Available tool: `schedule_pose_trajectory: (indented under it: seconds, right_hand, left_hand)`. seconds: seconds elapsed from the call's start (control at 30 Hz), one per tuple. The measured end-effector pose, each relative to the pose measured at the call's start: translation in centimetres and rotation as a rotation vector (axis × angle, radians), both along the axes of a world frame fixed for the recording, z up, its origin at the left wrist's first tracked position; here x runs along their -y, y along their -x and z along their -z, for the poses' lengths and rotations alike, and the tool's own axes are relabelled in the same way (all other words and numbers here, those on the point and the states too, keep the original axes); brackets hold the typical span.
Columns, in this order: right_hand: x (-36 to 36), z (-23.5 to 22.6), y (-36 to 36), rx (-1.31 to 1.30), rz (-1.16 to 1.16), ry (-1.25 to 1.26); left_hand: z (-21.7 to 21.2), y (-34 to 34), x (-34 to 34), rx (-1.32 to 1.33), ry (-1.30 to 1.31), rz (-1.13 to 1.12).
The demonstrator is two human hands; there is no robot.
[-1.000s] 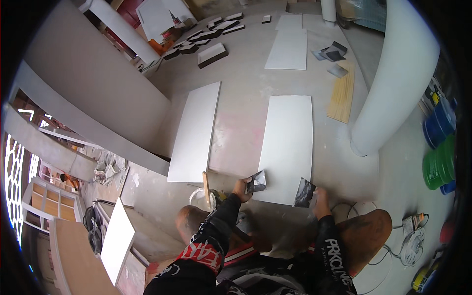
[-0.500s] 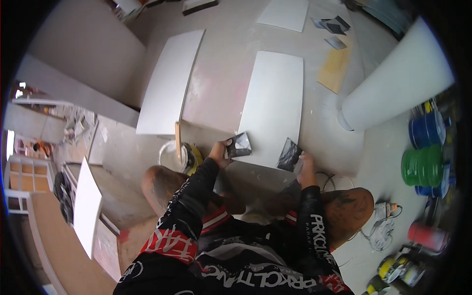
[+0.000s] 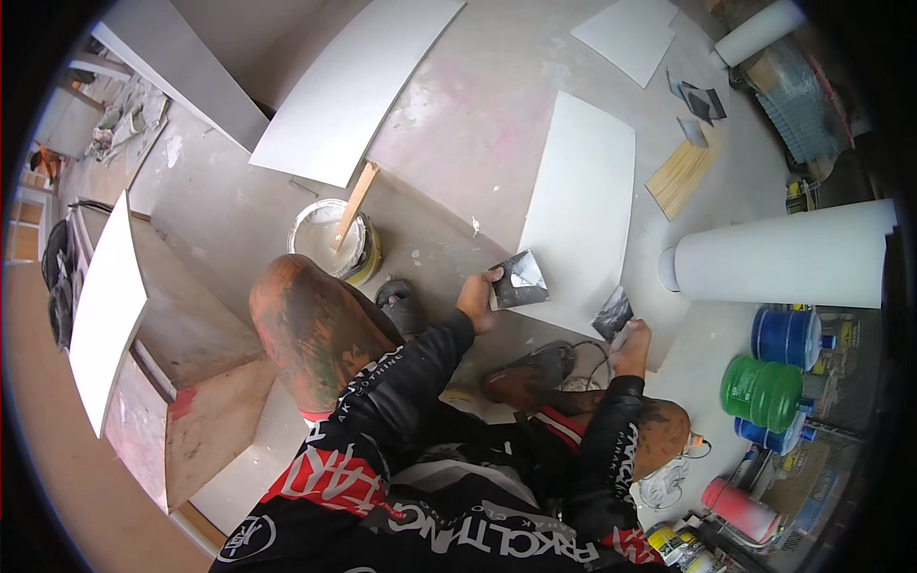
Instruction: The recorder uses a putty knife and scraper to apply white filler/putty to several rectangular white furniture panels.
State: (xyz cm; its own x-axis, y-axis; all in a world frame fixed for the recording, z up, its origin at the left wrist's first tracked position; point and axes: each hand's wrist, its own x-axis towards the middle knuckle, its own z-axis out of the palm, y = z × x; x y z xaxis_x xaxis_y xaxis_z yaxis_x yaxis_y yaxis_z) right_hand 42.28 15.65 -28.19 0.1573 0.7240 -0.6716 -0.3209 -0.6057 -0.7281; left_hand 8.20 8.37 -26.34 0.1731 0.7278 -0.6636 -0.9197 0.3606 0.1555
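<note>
My left hand (image 3: pixel 477 302) grips a flat, square, dark putty spreader (image 3: pixel 511 292) by its edge; a bright white patch shows on its face. In my right hand (image 3: pixel 630 348) is a second dark putty spreader (image 3: pixel 612 313), tilted, with paler smears. Both spreaders are over the near end of a long white panel (image 3: pixel 583 191) on the floor; whether they touch it I cannot tell. To the left stands a bucket (image 3: pixel 373 260) holding a whitish paste, with a wooden stick (image 3: pixel 355 205) leaning in it.
Another white panel (image 3: pixel 344 91) lies at far left, and one more (image 3: pixel 630 38) at the back. Dark flat pieces (image 3: pixel 705 103) and a thin wooden board (image 3: pixel 680 179) lie right of my panel. A white cylinder (image 3: pixel 793 253) and green jug (image 3: pixel 761 392) are at right.
My view has swung, so the scene appears turned and shifted. Both hands still hold their spreaders near the panel's near end. The right spreader now shows narrower and more tilted.
</note>
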Motion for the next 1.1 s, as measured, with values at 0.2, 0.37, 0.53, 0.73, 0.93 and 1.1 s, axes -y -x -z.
schedule_pose_trajectory:
  seconds: [0.2,0.37,0.53,0.73,0.93,1.1]
  right_hand:
    - [0.3,0.9,-0.4,0.01,0.049,0.056]
    - [0.4,1.3,0.2,-0.018,0.004,0.049]
    - [0.0,0.9,0.5,0.028,0.016,0.053]
    - [1.0,-0.8,2.8,-0.045,0.057,-0.172]
    - [0.6,-2.7,4.1,-0.257,0.046,-0.171]
    - [0.8,-2.9,7.7,-0.391,0.158,-0.149]
  left_hand:
    - [1.6,0.2,-0.2,0.03,-0.021,0.003]
    - [0.9,1.1,-0.1,-0.066,0.034,0.057]
    - [0.7,1.5,-0.6,-0.094,-0.024,0.086]
    - [0.7,2.3,-1.2,-0.186,-0.118,-0.004]
    - [-0.5,2.1,-2.4,-0.21,-0.195,-0.017]
    - [-1.8,2.0,-2.8,-0.545,-0.141,-0.088]
